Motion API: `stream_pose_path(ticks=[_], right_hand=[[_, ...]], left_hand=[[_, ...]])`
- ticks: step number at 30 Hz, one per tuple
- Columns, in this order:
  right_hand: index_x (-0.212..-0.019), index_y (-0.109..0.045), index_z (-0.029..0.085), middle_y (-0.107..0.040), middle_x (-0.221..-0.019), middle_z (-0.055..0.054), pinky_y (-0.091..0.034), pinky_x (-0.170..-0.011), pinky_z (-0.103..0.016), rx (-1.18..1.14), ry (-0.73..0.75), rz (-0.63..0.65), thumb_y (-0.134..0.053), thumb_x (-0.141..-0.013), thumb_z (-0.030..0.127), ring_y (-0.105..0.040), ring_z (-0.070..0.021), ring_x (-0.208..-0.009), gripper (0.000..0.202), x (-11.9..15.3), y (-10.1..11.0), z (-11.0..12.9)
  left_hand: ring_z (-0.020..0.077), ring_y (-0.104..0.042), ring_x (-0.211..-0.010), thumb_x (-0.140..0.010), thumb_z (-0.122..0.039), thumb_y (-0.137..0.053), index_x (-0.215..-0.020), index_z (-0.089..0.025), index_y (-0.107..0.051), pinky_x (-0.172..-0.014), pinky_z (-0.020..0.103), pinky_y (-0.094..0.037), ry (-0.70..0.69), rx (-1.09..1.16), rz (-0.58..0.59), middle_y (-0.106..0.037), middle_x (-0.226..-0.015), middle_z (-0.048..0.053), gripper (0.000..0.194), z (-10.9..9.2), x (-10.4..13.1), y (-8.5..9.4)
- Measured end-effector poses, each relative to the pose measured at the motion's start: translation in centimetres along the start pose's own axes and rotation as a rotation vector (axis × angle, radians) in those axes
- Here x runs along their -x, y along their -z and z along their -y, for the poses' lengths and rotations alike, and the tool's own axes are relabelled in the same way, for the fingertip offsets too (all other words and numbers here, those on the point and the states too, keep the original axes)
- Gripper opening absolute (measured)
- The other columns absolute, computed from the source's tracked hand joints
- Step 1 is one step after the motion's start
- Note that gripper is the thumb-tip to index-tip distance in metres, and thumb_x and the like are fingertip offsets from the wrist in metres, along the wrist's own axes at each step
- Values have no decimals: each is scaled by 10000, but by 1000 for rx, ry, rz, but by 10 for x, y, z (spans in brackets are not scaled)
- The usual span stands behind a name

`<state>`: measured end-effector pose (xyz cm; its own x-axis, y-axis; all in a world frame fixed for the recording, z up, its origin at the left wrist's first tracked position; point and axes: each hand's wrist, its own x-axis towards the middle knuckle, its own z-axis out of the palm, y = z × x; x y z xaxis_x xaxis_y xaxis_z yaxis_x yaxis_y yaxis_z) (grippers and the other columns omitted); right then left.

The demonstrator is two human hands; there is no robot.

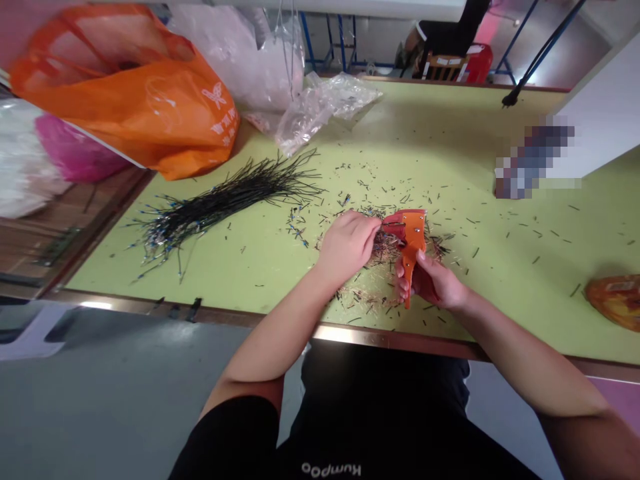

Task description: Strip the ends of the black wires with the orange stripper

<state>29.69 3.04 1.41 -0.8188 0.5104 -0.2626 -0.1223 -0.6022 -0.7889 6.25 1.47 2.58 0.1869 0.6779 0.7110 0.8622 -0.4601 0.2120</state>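
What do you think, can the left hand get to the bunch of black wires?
Probably yes: the left hand is beside the orange tool, and only small scraps seem to lie between it and the black wires.

On the table [525, 307], a bundle of wires [225, 197] is laid at the left, with a carry bag [195, 107] set behind it. Plastic bags [330, 100] are placed at the back edge, right of the carry bag. Wire scraps [384, 248] are strewn across the middle, under and around the hand tool [414, 233], which is held in the right hand [440, 283]; the left hand [349, 245] is placed between the tool's head and the bundle. A rounded object [615, 301] is set at the right, and behind it a panel [605, 113] is seen, with a plug [510, 99] left of the panel
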Motion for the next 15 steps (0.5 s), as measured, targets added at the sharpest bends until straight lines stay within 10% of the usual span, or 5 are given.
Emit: stream_pose_path(ticks=[15], right_hand=[[-671,-508,225,-375,-493,87,-340,-404,-232,60,104,-175,-736,-857,770,-316,-86,-403,620,-9,-16,-14]], left_hand=[[235,-618,-762,-1021,-142,-490,-936,-183,-690,-718,372,-488,46,-57,136,-721,-787,72,220,-4,-1,2]])
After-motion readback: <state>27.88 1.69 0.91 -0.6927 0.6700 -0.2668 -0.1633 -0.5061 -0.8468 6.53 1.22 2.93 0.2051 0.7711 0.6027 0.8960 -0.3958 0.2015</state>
